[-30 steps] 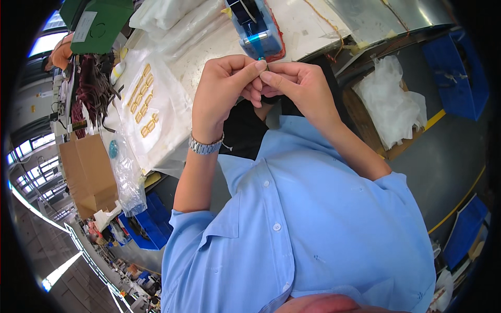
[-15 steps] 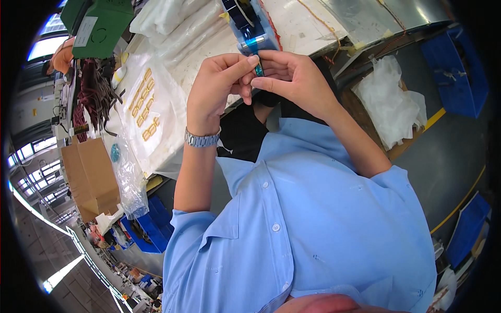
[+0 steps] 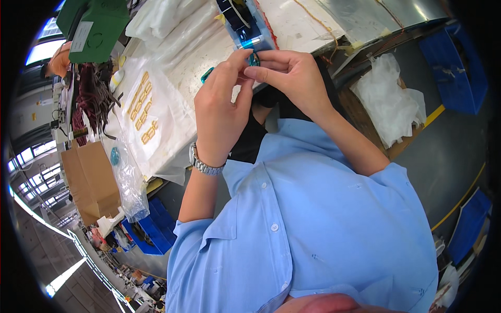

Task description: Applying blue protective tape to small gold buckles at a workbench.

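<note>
Both of my hands meet at the front end of a blue tape dispenser (image 3: 267, 32) on the table. Shiny teal tape (image 3: 254, 58) shows between the fingertips, just in front of the dispenser. My right hand (image 3: 295, 78) pinches this tape with thumb and fingers. My left hand (image 3: 223, 99), with a metal watch (image 3: 204, 164) on its wrist, has its fingers bent in beside the right fingertips; what they hold is hidden. A second shiny teal piece (image 3: 207, 75) shows at the outer edge of my left hand. I cannot tell whether it is held or lies on the table.
Several gold buckle-like frames (image 3: 140, 107) lie in rows on a white sheet at left. Plastic-wrapped white bundles (image 3: 167, 23) and a green box-shaped thing (image 3: 96, 31) are at the far left. A cardboard box (image 3: 91, 180) stands left; a blue bin (image 3: 451, 73) stands far right.
My left hand has turned, its back now facing up, with the fingers raised toward the dispenser. A teal piece has come into sight beside it. My right hand stays nearly in place.
</note>
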